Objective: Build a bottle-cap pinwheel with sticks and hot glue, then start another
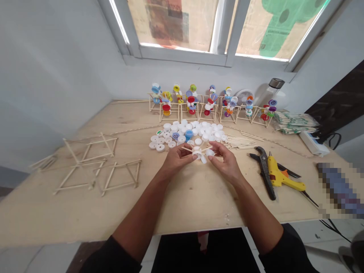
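From my seat at the head view, I see a pale plywood table (187,204) with visible grain. The left hand (178,159) has its thumb and fingers closed on a small piece of smooth white plastic caps and thin wooden sticks, the cap-and-stick piece (197,153), above the table's middle. The right hand (226,161) pinches a round, hollow white cap (209,152) just beside it.

Beyond my hands lies a loose pile of caps (204,131), shallow, round and mostly white; I count two bluish ones, but the white ones overlap too much to count. Loose slim sticks (240,142) fan out by its right side.

On the left I count three angular stick frames (122,185). Along the wall stand about eleven stick stands with coloured caps (192,105), in two uneven rows. To the right I have one yellow plastic glue gun (287,182), one black-handled tool (265,174), one glossy packet of sticks (295,122), one white power strip (314,144), one round white fan (244,96) and one clear bottle with a metallic lid (273,91)
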Demonstrator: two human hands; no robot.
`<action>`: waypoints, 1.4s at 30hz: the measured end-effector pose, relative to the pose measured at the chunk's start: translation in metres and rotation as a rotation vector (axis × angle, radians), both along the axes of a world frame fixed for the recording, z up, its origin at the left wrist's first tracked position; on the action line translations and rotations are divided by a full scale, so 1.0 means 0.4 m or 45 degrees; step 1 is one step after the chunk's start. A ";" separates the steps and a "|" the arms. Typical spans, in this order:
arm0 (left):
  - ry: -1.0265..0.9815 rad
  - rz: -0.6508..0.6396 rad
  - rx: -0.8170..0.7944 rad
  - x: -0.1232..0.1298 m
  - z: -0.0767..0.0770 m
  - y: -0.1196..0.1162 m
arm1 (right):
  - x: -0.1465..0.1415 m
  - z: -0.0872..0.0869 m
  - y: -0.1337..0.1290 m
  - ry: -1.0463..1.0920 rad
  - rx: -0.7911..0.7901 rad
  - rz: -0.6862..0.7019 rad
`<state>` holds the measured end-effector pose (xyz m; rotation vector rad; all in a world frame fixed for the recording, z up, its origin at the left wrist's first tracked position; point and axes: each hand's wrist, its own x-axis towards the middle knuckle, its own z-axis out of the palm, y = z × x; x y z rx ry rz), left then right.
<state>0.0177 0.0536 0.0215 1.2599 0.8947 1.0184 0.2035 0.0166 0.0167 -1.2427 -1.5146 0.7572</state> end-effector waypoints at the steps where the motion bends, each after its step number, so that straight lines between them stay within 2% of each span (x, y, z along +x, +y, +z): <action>1: -0.004 0.000 -0.007 0.000 -0.001 0.000 | 0.001 -0.002 0.001 -0.006 -0.004 -0.002; 10: 0.052 0.011 -0.023 -0.001 -0.003 0.001 | 0.000 -0.017 0.006 -0.019 -0.005 0.021; 19: 0.176 0.053 0.081 -0.001 -0.016 0.004 | 0.002 -0.014 0.001 -0.051 0.013 0.067; 30: 0.122 0.094 0.029 0.000 -0.015 0.006 | 0.001 -0.005 -0.006 -0.029 -0.022 0.072; 35: 0.089 0.061 -0.041 0.000 -0.010 0.002 | 0.000 -0.007 -0.005 -0.022 -0.021 0.075; 42: 0.107 0.043 0.024 -0.003 -0.014 0.002 | 0.000 -0.015 -0.002 0.006 -0.022 0.081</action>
